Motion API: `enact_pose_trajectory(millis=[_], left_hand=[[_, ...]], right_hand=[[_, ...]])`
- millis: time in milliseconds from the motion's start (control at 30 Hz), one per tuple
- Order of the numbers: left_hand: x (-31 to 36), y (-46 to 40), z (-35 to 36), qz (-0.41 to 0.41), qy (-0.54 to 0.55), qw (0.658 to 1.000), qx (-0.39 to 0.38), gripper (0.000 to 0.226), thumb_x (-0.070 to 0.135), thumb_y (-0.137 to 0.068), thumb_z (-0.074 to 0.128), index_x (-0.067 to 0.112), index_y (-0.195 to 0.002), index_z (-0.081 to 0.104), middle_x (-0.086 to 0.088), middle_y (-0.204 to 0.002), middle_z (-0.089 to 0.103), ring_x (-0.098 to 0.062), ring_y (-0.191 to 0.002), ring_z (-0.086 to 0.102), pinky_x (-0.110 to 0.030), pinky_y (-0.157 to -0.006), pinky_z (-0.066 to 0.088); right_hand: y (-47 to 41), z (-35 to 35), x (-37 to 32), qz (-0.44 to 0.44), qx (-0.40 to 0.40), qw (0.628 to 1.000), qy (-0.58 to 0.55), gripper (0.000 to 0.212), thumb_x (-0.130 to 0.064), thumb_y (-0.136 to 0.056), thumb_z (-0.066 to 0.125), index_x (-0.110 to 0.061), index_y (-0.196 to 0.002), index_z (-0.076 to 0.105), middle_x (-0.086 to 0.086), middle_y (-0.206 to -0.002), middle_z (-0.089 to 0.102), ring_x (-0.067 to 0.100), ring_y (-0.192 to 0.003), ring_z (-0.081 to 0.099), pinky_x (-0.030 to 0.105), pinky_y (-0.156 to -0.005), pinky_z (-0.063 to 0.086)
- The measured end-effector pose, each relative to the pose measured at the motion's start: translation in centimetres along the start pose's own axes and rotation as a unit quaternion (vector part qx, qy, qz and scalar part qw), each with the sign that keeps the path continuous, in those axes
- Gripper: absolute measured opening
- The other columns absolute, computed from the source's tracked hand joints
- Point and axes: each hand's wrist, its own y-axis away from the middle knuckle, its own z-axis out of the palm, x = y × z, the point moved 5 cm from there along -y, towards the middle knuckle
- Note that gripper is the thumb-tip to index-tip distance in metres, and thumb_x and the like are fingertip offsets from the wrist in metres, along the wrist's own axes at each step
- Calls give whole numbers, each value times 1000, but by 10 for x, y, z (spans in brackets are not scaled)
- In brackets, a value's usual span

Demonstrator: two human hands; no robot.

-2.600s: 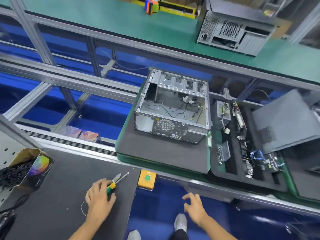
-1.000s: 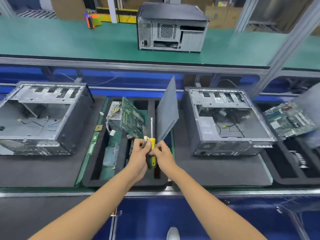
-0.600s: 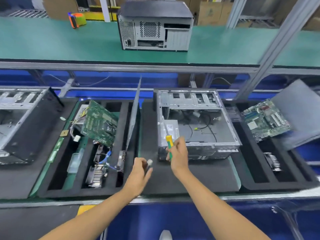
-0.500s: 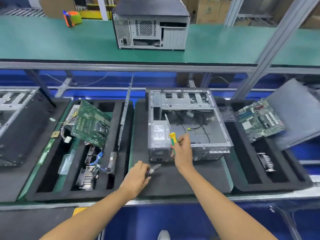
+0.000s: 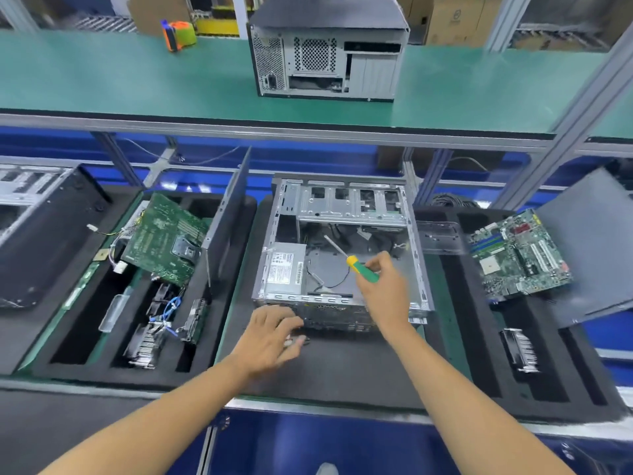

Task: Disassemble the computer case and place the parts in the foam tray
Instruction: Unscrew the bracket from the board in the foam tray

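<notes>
Fingers (image 5: 368,267) round screwdriver (image 5: 362,268), above case (image 5: 284,269)

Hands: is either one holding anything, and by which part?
The right hand grips a screwdriver by its green and yellow handle, shaft pointing into the open case. The left hand rests over small blurred parts; a hold cannot be told.

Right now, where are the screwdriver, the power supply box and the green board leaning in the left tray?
screwdriver (image 5: 364,270): head view, on its green handle.
power supply box (image 5: 285,267): head view, on its label.
green board (image 5: 161,238): head view, mid-face.
</notes>
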Motion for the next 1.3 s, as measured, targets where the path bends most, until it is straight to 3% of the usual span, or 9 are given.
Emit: enact_pose_trajectory(millis=[100,233,367,533,733,867,1033,1200,1300], left_hand=[[-25,-49,-26,-93,10,995,38,21,32,-92,58,20,-109,54,1,-111,54,-19,-105,48,-30,-92,30],[-77,-105,-27,-224,22,974,-37,20,30,-96,60,18,-111,59,2,-111,56,-18,-102,47,-32,-89,37],[-115,-126,-2,-184,20,970,-158,31,38,-97,60,21,-123,63,5,-120,60,-18,-115,53,-37,-106,41],[-155,-94,16,-183,-45,949,-253,42,48,-102,45,31,-139,55,-1,-149,48,-23,-148,32,-45,-126,15],[-182,-79,7,-204,-47,951,-230,44,57,-100,34,38,-136,49,-5,-157,37,-24,-153,19,-46,-129,4],[-205,-68,0,-232,-62,943,-232,52,62,-95,30,34,-137,45,-6,-157,35,-23,-154,19,-53,-128,0],[-232,-55,-7,-241,-64,939,-238,58,66,-93,31,29,-136,44,-4,-158,35,-22,-153,19,-54,-127,9],[-254,-44,-19,-234,-59,941,-236,57,65,-94,33,27,-134,45,-4,-156,36,-23,-153,20,-55,-127,10],[-263,-39,-27,-230,-45,945,-229,54,63,-94,37,25,-132,46,-3,-154,38,-23,-153,21,-55,-127,10]], right_hand=[[-8,6,-1,-7,-3,999,35,26,-27,-90,66,-36,-85,43,-14,-86,61,18,-61,61,35,-51,47],[-10,17,-2,10,30,995,98,28,-18,-86,63,-35,-86,41,-14,-79,60,14,-57,58,30,-48,39],[-8,34,-10,43,61,993,87,25,-23,-88,64,-34,-85,42,-16,-78,59,12,-59,58,28,-47,37],[-13,54,-17,93,68,991,-70,17,-30,-86,73,-35,-81,58,-10,-78,67,16,-65,65,38,-54,54],[-33,68,-43,60,84,987,-119,17,-18,-79,76,-34,-85,72,-7,-66,69,10,-52,61,20,-46,43],[-57,57,-66,49,144,987,43,30,-45,-67,72,-39,-93,60,-27,-72,63,-3,-62,59,24,-56,39],[-73,77,-62,58,98,993,37,26,-30,-75,74,-33,-95,56,-11,-85,67,17,-75,65,32,-62,42],[-71,109,-70,37,61,997,40,23,-39,-68,69,-36,-86,54,-12,-78,65,12,-67,62,29,-56,42],[-70,119,-72,25,70,996,56,24,-41,-68,67,-31,-85,54,-9,-75,65,22,-76,64,36,-69,50]])
